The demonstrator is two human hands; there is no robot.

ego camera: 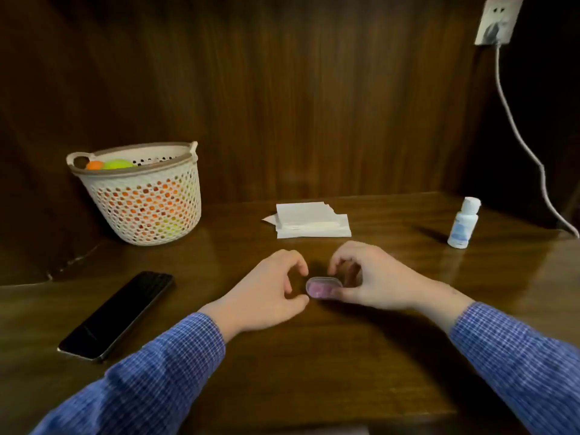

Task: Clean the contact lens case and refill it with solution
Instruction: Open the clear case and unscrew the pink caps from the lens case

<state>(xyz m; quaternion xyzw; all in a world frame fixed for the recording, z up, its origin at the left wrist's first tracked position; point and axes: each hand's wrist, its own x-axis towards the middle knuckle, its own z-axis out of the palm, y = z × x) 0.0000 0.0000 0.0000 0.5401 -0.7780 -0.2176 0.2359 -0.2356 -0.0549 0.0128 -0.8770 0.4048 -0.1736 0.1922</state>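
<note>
A small pink contact lens case with a clear lid lies on the dark wooden table between my hands. My right hand pinches its right end, thumb at the near side and fingers curled over the far side. My left hand sits just left of the case with curled fingers; its thumb and forefinger tips are close to the case's left end, and I cannot tell if they touch it. A small white solution bottle with its cap on stands upright at the far right.
A stack of white tissues lies behind the hands. A white mesh basket with coloured items stands at the far left. A black phone lies left of my left arm. A grey cable hangs from a wall socket.
</note>
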